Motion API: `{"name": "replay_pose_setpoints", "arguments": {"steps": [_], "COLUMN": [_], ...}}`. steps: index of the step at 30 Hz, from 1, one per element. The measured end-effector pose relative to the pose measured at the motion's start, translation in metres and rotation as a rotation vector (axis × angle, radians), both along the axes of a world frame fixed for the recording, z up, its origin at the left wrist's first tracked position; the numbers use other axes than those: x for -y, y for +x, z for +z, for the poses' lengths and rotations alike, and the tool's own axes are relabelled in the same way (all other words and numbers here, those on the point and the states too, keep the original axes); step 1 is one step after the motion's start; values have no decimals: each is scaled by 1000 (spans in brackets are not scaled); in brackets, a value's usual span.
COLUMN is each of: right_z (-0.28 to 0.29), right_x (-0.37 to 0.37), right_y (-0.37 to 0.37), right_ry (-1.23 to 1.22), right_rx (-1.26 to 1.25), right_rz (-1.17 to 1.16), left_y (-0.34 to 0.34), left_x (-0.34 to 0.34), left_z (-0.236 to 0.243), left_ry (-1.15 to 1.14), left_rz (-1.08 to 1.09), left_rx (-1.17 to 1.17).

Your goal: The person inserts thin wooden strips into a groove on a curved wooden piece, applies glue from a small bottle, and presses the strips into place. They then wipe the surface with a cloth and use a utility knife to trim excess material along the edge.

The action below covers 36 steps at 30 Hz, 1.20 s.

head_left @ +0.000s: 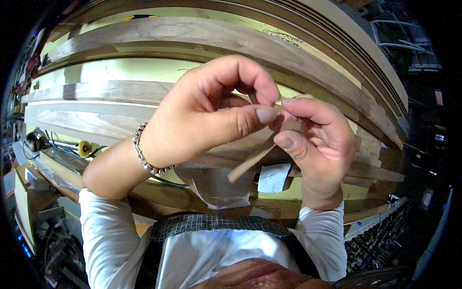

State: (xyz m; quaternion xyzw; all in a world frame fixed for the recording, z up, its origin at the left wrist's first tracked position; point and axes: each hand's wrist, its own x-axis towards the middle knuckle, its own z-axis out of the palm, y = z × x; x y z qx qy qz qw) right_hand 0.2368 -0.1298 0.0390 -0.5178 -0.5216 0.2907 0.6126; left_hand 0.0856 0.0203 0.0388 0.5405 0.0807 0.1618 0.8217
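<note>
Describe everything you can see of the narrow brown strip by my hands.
The strip is thin, light brown and plain; it might be wood, though the picture doesn't settle that. Its visible part looks nearly straight, slanting from beside your right hand's thumb toward the lower left. The lower end is free, in front of a translucent sheet. Its upper part is hidden at your hands, so how the fingers grip it is unclear.

Dk lettering on yellow board, approx. two lines, upper R, too blurred to read
</note>
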Motion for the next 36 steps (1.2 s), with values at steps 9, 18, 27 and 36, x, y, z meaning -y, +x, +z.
{"name": "replay_pose_setpoints", "arguments": {"steps": [9,18,27,36], "right_z": [2,-4,4,-8], "right_x": [1,-5,-1,-3], "right_y": [-1,9,16,14], "right_ry": [-101,-156,-105,-85], "right_rx": [-201,50,-181,-224], "right_rz": [-25,-308,-276,-163], "left_y": [4,10,5,6], "left_x": [6,7,4,7], "left_z": [-4,-10,0,-5], "left_ry": [-222,-115,-70,-204], "left_rz": [-151,-148,-144,-94], "left_rx": [-116,-215,-385,-299]}}
